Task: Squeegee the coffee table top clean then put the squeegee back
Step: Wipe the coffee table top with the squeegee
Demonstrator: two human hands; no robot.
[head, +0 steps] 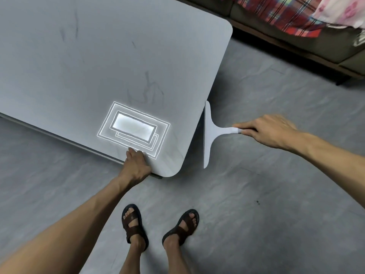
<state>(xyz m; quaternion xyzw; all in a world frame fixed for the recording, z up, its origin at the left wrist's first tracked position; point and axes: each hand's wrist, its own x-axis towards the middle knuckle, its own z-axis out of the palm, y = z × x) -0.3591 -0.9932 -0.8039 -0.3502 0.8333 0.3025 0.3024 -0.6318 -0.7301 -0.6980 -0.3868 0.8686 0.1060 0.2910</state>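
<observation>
The right hand (268, 131) is curled round the end of the handle of a pale T-shaped squeegee (209, 133), with the thumb lying along the top of the handle. The squeegee is off the top of the grey counter (79, 66) and held out over the grey floor (256, 194). Its long blade runs almost parallel to the counter's right edge, just beside it. The blade's far end lies right at that edge, though whether it touches cannot be told, and its near end hangs past the rounded near corner. The left hand (136, 165) grips the counter's near edge close to that same corner, with fingers bent over onto the top surface and the palm against the rim. Just beyond those fingers the glossy top shows a bright rectangular reflection of a light (134, 127). Further in there are faint dark streaks (150, 88) on the surface. Below, the person's feet stand on the floor in brown sandals (134, 224), near the corner of the counter. At the upper right stands a dark sofa (256, 22), well apart from the hands, with a red plaid cloth (286, 14) and a pink patterned cloth (345, 10) draped over it.
</observation>
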